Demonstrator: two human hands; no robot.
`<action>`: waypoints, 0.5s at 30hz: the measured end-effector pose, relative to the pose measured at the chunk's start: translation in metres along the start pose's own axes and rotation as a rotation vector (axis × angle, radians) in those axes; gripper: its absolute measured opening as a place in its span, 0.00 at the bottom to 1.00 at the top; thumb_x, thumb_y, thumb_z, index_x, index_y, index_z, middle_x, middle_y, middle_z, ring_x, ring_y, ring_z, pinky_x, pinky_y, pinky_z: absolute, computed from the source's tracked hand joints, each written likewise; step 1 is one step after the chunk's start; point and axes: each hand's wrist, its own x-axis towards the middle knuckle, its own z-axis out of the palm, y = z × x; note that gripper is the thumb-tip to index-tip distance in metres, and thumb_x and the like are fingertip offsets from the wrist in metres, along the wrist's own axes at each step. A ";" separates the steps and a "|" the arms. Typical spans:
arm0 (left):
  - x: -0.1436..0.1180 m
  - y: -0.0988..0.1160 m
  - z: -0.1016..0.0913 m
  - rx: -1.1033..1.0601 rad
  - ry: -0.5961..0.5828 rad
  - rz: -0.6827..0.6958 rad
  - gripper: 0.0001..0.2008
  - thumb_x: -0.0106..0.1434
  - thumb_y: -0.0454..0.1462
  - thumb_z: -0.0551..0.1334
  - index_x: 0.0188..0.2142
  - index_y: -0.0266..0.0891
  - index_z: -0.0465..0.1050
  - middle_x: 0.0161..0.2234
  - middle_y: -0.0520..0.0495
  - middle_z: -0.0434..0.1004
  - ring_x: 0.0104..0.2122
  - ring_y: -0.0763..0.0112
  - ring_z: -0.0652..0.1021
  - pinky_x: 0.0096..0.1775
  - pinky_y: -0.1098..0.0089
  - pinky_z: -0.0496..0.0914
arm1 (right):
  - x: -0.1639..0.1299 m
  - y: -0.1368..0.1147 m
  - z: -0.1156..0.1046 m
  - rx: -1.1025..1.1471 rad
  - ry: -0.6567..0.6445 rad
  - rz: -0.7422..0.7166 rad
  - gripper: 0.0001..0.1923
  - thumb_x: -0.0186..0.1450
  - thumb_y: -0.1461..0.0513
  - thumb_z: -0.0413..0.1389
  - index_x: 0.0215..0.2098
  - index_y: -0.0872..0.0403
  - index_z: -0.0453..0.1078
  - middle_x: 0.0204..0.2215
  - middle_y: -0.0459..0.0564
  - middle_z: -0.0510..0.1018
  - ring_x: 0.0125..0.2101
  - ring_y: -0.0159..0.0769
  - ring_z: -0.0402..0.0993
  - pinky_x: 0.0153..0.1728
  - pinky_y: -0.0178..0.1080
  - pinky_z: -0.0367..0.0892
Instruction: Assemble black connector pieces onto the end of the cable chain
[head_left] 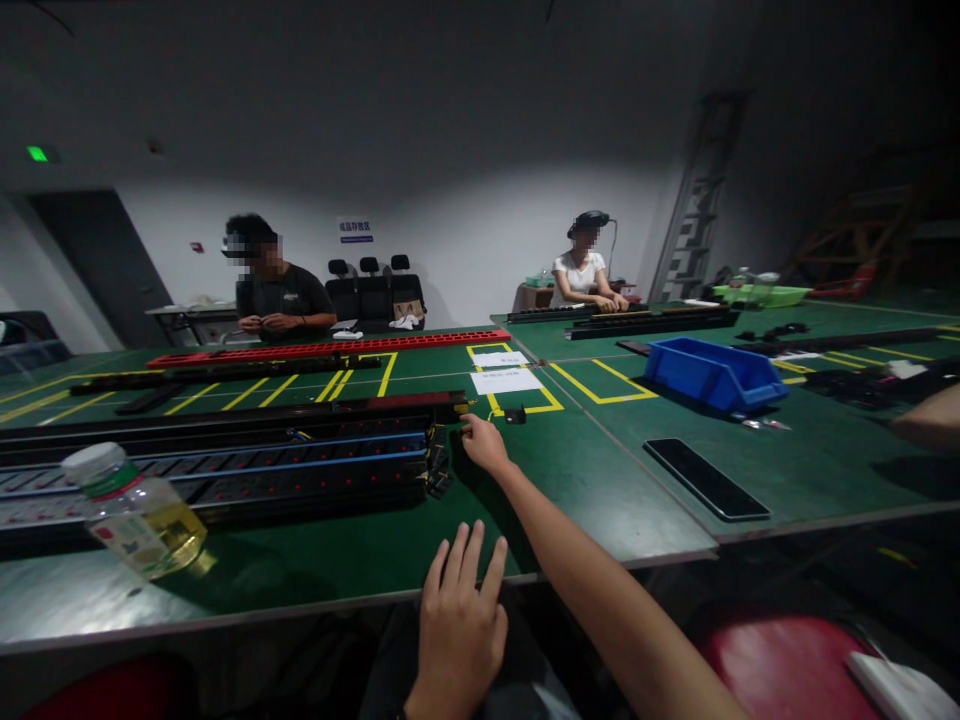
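Note:
My right hand (pixel 486 443) reaches forward over the green table (pixel 570 500), its fingers pinched at the right end of a long black rail assembly (pixel 225 460) with blue wires and rows of red dots. Whether it grips a small part there I cannot tell. My left hand (pixel 459 625) rests flat with fingers spread on the table's near edge, holding nothing. A small black piece (pixel 514 415) lies just beyond my right hand.
A plastic bottle of yellow liquid (pixel 135 515) lies at the near left. A black phone (pixel 705 478) and a blue bin (pixel 712 375) sit to the right. Red and black rails (pixel 330 348) lie farther back. Two people work at the far side. Another person's arm (pixel 926 420) enters at right.

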 end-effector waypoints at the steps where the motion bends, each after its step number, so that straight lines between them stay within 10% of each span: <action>1: 0.000 -0.001 0.001 -0.006 0.006 0.001 0.36 0.63 0.44 0.67 0.70 0.52 0.62 0.70 0.46 0.64 0.66 0.56 0.67 0.64 0.54 0.63 | 0.000 0.000 0.000 -0.001 0.000 0.000 0.27 0.66 0.70 0.52 0.63 0.53 0.70 0.49 0.52 0.84 0.52 0.41 0.77 0.52 0.39 0.69; 15: -0.001 -0.006 0.011 -0.007 0.099 0.002 0.32 0.66 0.27 0.59 0.66 0.53 0.68 0.67 0.52 0.69 0.64 0.62 0.72 0.61 0.59 0.70 | -0.003 -0.007 -0.005 -0.007 0.047 0.010 0.25 0.67 0.69 0.53 0.62 0.55 0.70 0.54 0.56 0.81 0.54 0.44 0.76 0.54 0.42 0.70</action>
